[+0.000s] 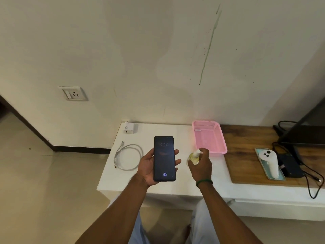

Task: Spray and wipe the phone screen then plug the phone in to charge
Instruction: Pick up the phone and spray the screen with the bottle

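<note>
1. The left hand [151,166] held the phone [164,158] above the white table [123,180]. The palm was under it and the fingers curled round its edges. The screen faced up and was lit, showing 6:12 and a fingerprint icon. Held flat like this, the glass seemed offered up for spraying.
2. The right hand [200,166], just beside the phone, gripped a small yellowish spray bottle [194,156]. Its white nozzle pointed left toward the screen, and a finger seemed to rest on top, likely ready to press. Whether that hand also held a cloth could not be told.
3. No wetness was visible on the screen, so the spraying step was probably just starting.
4. A coiled white cable [128,156] lay on the table left of the phone. A white charger block [128,127] stood at the table's far edge against the wall. Both seemed laid out for the later charging step.
5. A wall socket [73,94] sat higher up and to the left, well apart from the table, with nothing plugged in.
6. A pink plastic basket [209,138] sat on the table beyond the right hand.
7. To the right lay a wooden board [242,161]. It carried a white controller [270,162] on a teal tray, a dark box and black cords.
8. The room had pale, stained walls, a dark skirting board and a beige tiled floor. A green streak [209,44] ran down the wall.
</note>
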